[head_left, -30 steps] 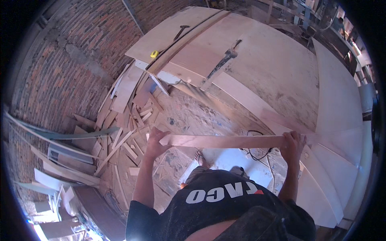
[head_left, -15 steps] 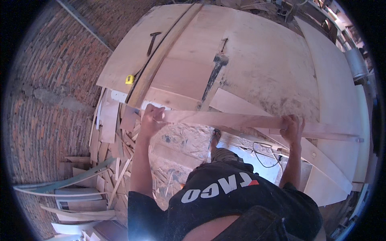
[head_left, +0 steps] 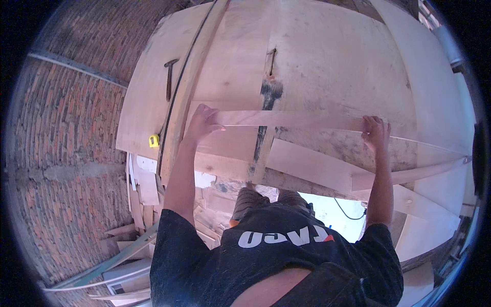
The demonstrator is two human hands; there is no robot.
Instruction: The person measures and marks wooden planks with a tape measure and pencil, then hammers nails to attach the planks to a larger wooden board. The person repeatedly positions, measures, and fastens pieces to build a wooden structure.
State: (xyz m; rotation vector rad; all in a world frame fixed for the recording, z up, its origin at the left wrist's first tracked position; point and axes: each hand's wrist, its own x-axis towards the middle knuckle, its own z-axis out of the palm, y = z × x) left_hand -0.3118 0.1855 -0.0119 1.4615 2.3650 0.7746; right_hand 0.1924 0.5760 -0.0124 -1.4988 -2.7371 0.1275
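A long, thin strip of pale wood [head_left: 291, 119] stretches crosswise over the near half of a big plywood-topped table [head_left: 337, 66]. My left hand [head_left: 203, 123] is closed on its left end. Farther right, my right hand [head_left: 376, 132] grips the same strip, and the strip runs on past it toward the right side. Whether it touches the tabletop, I cannot tell. Below my right hand lie a second narrow strip [head_left: 419, 174] and a flat tapered board [head_left: 312, 161] at the table's near edge.
A thick wooden beam [head_left: 199, 66] runs lengthwise on the left part of the table. Beside it lie a hammer [head_left: 169, 79] and a yellow tape measure [head_left: 154, 140]. Another slim tool [head_left: 273, 61] lies mid-table. Wood offcuts [head_left: 146, 189] pile up near the brick wall [head_left: 66, 123].
Both hands have carried the strip away from my body, farther over the table. I have stepped closer to the table, and the view has shifted with me. Both hands keep their hold.
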